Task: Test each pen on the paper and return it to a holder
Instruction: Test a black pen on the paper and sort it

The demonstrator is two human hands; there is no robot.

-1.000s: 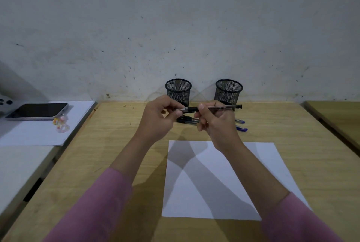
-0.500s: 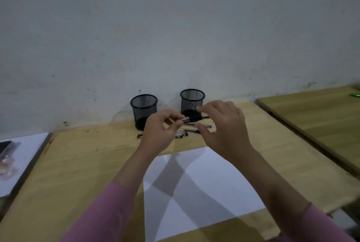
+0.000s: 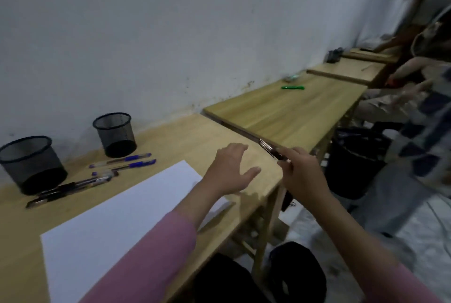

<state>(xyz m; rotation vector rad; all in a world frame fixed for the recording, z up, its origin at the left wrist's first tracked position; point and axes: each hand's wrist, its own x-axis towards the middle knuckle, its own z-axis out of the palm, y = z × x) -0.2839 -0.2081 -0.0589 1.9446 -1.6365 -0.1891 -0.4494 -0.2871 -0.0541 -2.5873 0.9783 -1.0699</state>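
Wooden table [image 3: 185, 136] with paper [image 3: 122, 217], two mesh holders [image 3: 114, 135], loose pens [image 3: 122, 164]

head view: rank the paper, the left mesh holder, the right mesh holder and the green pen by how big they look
1. paper
2. left mesh holder
3. right mesh holder, likely the same size, only farther off
4. green pen, far away, so its true size is unsure

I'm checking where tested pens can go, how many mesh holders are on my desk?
2. One mesh holder stands at the desk's far left by the wall; the other holder stands to its right, just behind the blue pens. None seems hidden.
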